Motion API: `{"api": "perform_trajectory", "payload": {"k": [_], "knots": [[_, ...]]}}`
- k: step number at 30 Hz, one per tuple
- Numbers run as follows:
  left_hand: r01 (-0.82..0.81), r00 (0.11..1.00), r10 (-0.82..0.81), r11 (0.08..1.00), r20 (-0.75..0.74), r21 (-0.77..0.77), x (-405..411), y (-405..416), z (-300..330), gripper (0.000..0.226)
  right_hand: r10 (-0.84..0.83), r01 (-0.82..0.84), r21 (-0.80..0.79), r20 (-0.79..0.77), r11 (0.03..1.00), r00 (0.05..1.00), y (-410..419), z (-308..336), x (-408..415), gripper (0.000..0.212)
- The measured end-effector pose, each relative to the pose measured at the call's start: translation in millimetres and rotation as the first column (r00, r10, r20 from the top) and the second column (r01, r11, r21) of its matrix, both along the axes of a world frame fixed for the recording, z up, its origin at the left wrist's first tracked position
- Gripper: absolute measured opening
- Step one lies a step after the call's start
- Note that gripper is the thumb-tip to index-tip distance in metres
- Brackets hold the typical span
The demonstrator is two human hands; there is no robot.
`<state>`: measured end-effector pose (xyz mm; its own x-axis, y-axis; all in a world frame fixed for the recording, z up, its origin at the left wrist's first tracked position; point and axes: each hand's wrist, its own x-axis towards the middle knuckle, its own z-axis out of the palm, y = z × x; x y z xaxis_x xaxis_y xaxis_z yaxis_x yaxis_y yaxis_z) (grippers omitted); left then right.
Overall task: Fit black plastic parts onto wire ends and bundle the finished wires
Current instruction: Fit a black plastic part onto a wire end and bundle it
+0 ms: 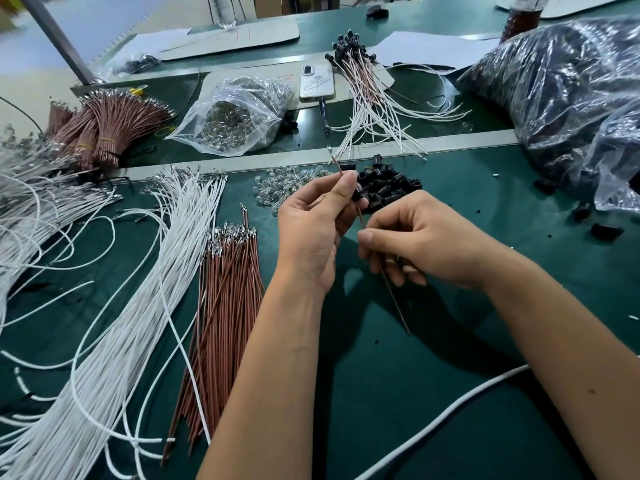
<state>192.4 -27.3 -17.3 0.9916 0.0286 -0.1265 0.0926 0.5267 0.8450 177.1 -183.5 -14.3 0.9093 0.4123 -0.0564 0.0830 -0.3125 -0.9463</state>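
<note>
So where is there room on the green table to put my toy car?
The bare green mat between the two forearms is free, bordered left by the brown wires and right by the white cable. It is crowded further left with the white wires, and ahead of the hands by the black parts.

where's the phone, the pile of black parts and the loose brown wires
phone [317,81], head view, middle of its white back
pile of black parts [389,192], head view, centre of the heap
loose brown wires [225,289], head view, mid-length of the bunch
</note>
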Motion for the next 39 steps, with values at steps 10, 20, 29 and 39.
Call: {"api": "perform_trajectory", "payload": {"k": [10,20,29,39], "knots": [[-0.001,1.0,0.001,1.0,0.003,-0.015,-0.6,1.8,1.0,0.016,0.126,-0.131,-0.064,-0.078,0.989,0.989,-14.1,2.9,2.5,0.029],[0.034,0.995,-0.044,0.994,0.094,0.101,-3.9,-0.8,1.8,0.017,-0.184,0.174,0.101,0.106,0.98,0.977,-0.1,-7.6,6.0,0.022],[0.069,0.997,-0.068,0.997,-0.025,0.023,-1.4,2.9,4.6,0.018,-0.217,0.197,0.272,0.044,0.942,0.975,-3.0,-8.0,8.6,0.018],[0.124,0.991,-0.115,0.981,-0.064,0.148,-3.3,2.2,6.1,0.009,-0.214,0.199,0.295,0.02,0.934,0.977,-1.7,-7.2,8.1,0.018]]}}
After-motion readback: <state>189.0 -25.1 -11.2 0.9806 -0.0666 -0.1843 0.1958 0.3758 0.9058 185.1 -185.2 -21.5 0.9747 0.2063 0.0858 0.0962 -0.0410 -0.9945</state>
